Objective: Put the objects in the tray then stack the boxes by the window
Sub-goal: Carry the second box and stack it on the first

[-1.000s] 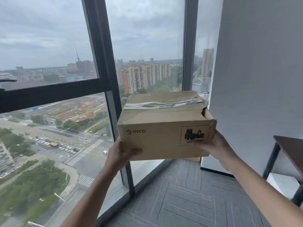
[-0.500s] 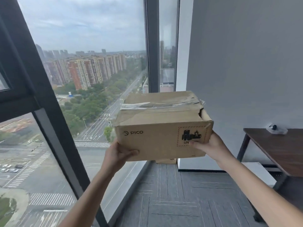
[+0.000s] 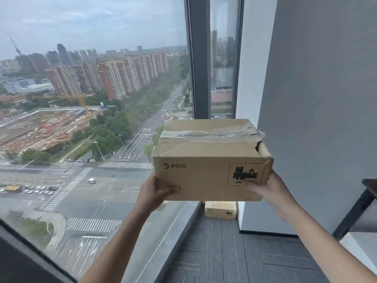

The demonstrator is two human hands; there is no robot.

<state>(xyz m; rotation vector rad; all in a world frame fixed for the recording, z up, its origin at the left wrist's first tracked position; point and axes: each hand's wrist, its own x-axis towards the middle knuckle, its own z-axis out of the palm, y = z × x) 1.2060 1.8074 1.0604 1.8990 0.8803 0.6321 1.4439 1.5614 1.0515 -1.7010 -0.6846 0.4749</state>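
A brown cardboard box [image 3: 206, 160] marked PICO, with torn tape on top and a warning label at its lower right, is held in the air in front of the window. My left hand [image 3: 156, 190] grips its lower left corner and my right hand [image 3: 267, 188] grips its lower right corner. Below and beyond it, a smaller pale cardboard box [image 3: 220, 209] sits on the floor in the corner between the window and the grey wall; its top is hidden by the held box.
A floor-to-ceiling window [image 3: 91, 119] with a dark mullion [image 3: 199, 58] runs along the left. A grey wall [image 3: 316, 99] stands on the right. A dark table [image 3: 367, 190] juts in at the right edge. Grey carpet [image 3: 234, 258] lies below.
The view has swung and moved closer to the window corner. The small box on the floor shows more fully. Both hands keep the same grip on the box.
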